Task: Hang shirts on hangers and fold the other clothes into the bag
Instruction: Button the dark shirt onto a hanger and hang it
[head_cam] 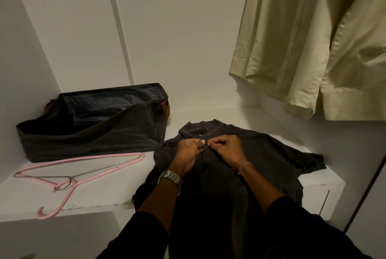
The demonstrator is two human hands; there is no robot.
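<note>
Dark shirt (240,154) spread collar-up on the white shelf (94,196), hem hanging over the front edge, kept flat for work at the neck. Left hand (188,154) and right hand (227,148) each in a closed grip, pinching the placket just below the collar, probably to fasten a button before hanging. Pink hanger (83,171) near on the left, in front of the open bag (94,133); cream shirt (302,50) already hung at upper right.

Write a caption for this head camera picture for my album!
Both hands, left hand and right hand, pinch a dark shirt's collar beside a pink hanger and dark fabric bag.
</note>
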